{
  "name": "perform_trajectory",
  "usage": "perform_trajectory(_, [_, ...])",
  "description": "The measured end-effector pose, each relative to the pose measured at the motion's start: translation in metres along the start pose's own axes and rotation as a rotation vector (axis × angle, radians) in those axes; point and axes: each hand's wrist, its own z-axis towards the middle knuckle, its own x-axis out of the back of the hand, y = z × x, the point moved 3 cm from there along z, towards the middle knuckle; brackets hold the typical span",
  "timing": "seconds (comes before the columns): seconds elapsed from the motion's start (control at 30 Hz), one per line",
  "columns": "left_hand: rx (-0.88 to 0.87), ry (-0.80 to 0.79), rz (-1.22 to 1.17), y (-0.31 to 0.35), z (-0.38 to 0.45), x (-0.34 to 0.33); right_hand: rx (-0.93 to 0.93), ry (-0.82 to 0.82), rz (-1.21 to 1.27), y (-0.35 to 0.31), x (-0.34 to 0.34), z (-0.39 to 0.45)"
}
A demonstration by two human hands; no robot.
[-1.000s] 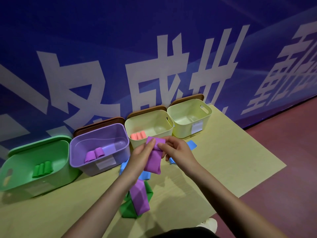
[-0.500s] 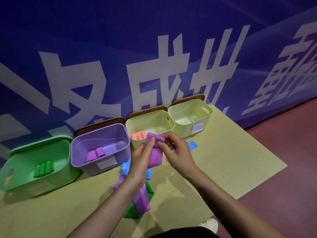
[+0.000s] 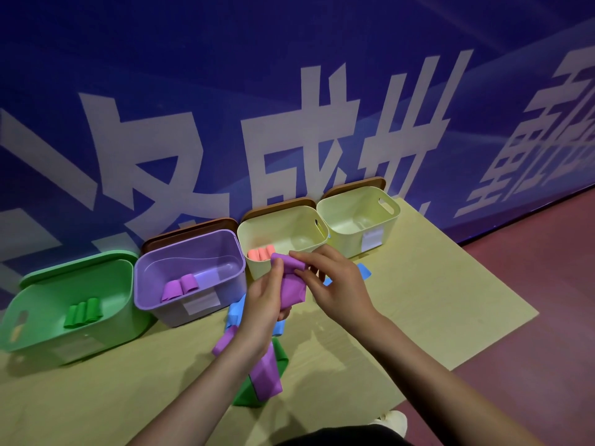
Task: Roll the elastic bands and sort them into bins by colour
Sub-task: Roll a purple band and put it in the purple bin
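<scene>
The purple band [image 3: 291, 281] is held up in the air btwn both hands, above the worktop [image 3: 418, 300] and just in front of the pink-holding bin. Its top end is already turned over into a small roll, and the rest hangs down flat past the left palm, w/ the tail dropping toward the loose pile below. The left hand [image 3: 262, 312] grips the hanging part, fingers wrapped behind it and thumb up along the front. The right hand [image 3: 335, 284] pinches the rolled end, thumb and forefinger curled onto it, other fingers loosely spread.

So the step in hand looks like rolling, early on (only the first turn or two is made). Next move prob. calls for the right fingers to keep turning the roll down the strip while the left feeds slack and keeps it taut, else the roll goes loose or skews.

Once rolled, it belongs in the purple bin [image 3: 167, 268], just left of the hands, which already has two purple rolls [image 3: 180, 286]. The green bin [image 3: 38, 300] holds green rolls [image 3: 83, 312], the nearer pale bin [image 3: 257, 230] has pink rolls [image 3: 261, 253], and the far pale bin [image 3: 392, 217] shows nothing inside.

Still unsorted on the worktop: a green band [image 3: 248, 392], blue bands [image 3: 236, 312], and another purple length [image 3: 265, 378] (can't tell if it's separate or the held band's tail).
</scene>
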Motion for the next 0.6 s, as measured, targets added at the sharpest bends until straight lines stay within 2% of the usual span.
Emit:
perform_trajectory(0.33, [0.032,-0.033,-0.047,-0.006,0.001,-0.002,0.110,-0.138,-0.061,0.002,0.007,0.002])
perform_trajectory(0.6, [0.054,-0.162,-0.146,0.006,0.001,-0.012,0.251,-0.004,-0.217,0.004,0.015,0.005])
